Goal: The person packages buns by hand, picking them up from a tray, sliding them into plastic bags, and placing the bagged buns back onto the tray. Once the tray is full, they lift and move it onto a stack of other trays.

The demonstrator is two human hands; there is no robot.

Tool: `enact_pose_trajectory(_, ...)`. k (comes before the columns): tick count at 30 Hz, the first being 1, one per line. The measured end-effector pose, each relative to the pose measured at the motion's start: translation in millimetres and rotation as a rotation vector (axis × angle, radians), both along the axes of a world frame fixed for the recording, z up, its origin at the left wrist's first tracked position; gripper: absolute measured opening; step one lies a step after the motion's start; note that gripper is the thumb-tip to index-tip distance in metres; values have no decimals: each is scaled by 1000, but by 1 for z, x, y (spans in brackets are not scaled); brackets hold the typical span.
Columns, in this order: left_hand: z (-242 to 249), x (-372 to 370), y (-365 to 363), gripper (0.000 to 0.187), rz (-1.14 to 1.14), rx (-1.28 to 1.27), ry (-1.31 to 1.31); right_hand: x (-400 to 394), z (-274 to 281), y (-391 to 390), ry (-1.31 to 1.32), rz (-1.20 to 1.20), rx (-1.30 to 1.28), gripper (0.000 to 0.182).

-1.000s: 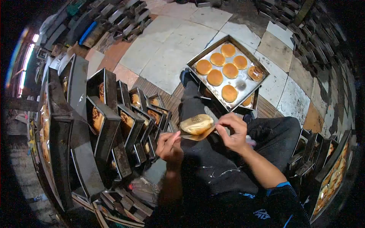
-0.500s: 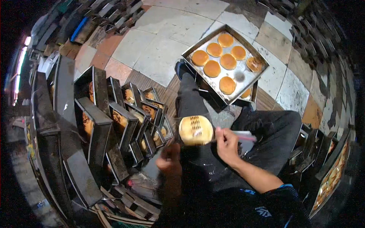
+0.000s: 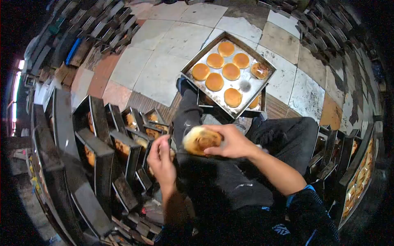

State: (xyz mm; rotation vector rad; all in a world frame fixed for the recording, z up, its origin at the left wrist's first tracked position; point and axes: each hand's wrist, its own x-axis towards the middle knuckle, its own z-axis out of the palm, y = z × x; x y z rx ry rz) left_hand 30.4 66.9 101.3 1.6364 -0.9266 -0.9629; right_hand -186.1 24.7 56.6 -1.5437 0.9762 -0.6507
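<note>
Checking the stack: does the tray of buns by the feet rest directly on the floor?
No, the upper tray sits over a lower tray, whose rim and a bun show beneath it.

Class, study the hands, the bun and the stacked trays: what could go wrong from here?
Only the right hand grips the bun, above the lap, so it might slip and drop. The upper tray sits askew on another tray; a bump from the leg beside it could tip it.

tiled floor (image 3: 164, 61), pale and reddish, stained | directly on it: lower tray (image 3: 264, 99), it seems
</note>
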Motion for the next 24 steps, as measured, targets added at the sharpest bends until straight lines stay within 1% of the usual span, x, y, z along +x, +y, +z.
enact_pose_trajectory(1, -4, 0, -1, 24, 55, -22, -12, -12, -13, -9, -51, -53, 62, 66)
enact_pose_trajectory(2, -16, 8, 2, 24, 41, -18, 11, -20, -31, -15, 5, -314, 308, 56)
enact_pose_trajectory(3, -34, 16, 5, 25, 27, -9, 34, -34, -68, -27, -201, -445, 467, 59)
enact_pose_trajectory(4, -50, 13, 5, 25, -4, -85, 40, -45, -80, -41, -262, -621, 561, 61)
enact_pose_trajectory(5, -66, 11, 6, 25, -34, -163, 45, -59, -102, -60, -111, -779, 610, 62)
enact_pose_trajectory(6, -77, 12, 9, 24, -134, -219, -149, -76, -122, -78, -41, -853, 669, 63)
enact_pose_trajectory(7, -87, -10, 21, 22, 24, -71, -8, -95, -150, -93, -116, -926, 666, 47)
enact_pose_trajectory(8, -61, -23, 14, 21, -222, 17, -183, -116, -176, -107, -217, -995, 615, 48)
enact_pose_trajectory(9, -84, -44, 23, 20, -240, -69, -49, -134, -186, -120, -46, -1001, 487, 57)
enact_pose_trajectory(10, -106, -66, 32, 19, -256, -157, 82, -152, -195, -121, 104, -1060, 378, 62)
enact_pose_trajectory(11, -78, -80, 21, 22, -427, -137, -55, -167, -202, -117, 105, -1056, 377, 62)
enact_pose_trajectory(12, -49, -94, 5, 30, -604, -116, -195, -183, -214, -111, 602, -1009, 108, 52)
enact_pose_trajectory(13, -53, -111, 3, 22, -674, -122, -255, -186, -212, -105, 1086, -914, -175, 44)
enact_pose_trajectory(14, -66, -119, 10, 18, -717, -118, -329, -191, -209, -93, 906, -749, 0, 33)
enact_pose_trajectory(15, -84, -126, 17, 15, -758, -115, -401, -188, -190, -74, 725, -579, 164, 24)
enact_pose_trajectory(17, -108, -124, 27, 13, -907, -81, -462, -168, -148, -18, 431, -210, 234, 21)
enact_pose_trajectory(18, -105, -123, 27, 12, -932, -93, -443, -151, -102, 5, 303, -32, 289, 19)
enact_pose_trajectory(19, -103, -124, 30, 12, -942, -99, -449, -141, -70, 28, 200, 87, 205, 16)
enact_pose_trajectory(20, -105, -127, 32, 12, -910, -83, -462, -128, -29, 43, 232, 116, 203, 15)
enact_pose_trajectory(21, -107, -130, 34, 13, -874, -68, -476, -120, -16, 63, 334, 3, 59, 12)
enact_pose_trajectory(22, -113, -132, 35, 20, -853, -141, -537, -115, -14, 75, 374, -89, 9, 11)
enact_pose_trajectory(23, -103, -133, 33, 20, -861, -157, -549, -113, -14, 84, 411, -188, -39, 10)
enact_pose_trajectory(24, -94, -134, 31, 24, -875, -51, -488, -114, -18, 88, 435, -191, -148, 4)
